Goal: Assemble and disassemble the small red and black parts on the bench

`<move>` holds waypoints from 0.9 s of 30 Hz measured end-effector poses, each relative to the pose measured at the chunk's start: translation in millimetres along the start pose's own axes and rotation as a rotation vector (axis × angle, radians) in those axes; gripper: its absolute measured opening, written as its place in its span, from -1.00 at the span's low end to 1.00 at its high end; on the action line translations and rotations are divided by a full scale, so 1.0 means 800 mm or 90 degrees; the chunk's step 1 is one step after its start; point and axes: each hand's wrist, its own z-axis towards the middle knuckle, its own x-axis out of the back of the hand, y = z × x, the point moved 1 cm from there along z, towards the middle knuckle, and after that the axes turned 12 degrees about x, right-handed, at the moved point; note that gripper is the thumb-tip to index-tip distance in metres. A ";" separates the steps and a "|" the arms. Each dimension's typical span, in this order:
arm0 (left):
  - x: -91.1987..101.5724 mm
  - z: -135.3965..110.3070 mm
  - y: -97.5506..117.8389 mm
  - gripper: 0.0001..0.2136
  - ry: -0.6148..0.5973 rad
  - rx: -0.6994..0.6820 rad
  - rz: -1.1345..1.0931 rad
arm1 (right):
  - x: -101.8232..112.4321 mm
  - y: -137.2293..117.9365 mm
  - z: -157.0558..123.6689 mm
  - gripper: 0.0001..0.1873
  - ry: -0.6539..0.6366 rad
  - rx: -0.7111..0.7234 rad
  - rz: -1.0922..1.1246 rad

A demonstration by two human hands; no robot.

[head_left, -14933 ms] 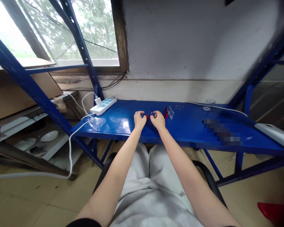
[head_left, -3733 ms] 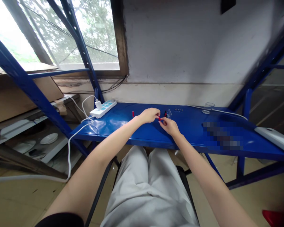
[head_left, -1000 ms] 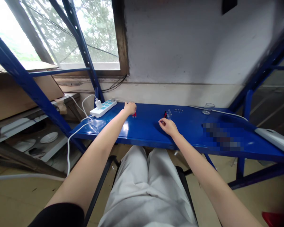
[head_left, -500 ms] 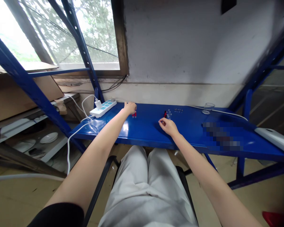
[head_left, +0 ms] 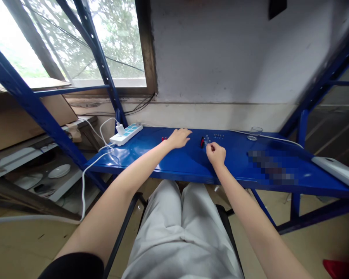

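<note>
My left hand (head_left: 178,137) lies on the blue shelf (head_left: 163,159) with its fingers spread and nothing in it. Just to its left stand small red pieces (head_left: 164,138). My right hand (head_left: 216,153) is curled, its fingertips pinched at a cluster of small clear and red pieces (head_left: 205,140); what it pinches is too small to name. A row of tiny dark pieces (head_left: 218,136) lies just behind that cluster.
A white power strip (head_left: 126,133) with a plugged charger and white cable sits at the shelf's back left. A clear glass (head_left: 255,133) stands at the back right, a white cable beside it. A blue upright crosses on the left. My grey-trousered legs are below the shelf.
My left hand has left the red pieces and slid right to the shelf's middle, fingers now spread. My right hand has moved forward and right to the clear and red cluster.
</note>
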 end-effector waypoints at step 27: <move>-0.082 -0.005 0.068 -0.84 0.118 0.157 -0.100 | -0.019 0.036 0.005 -0.73 -0.276 -0.161 -0.202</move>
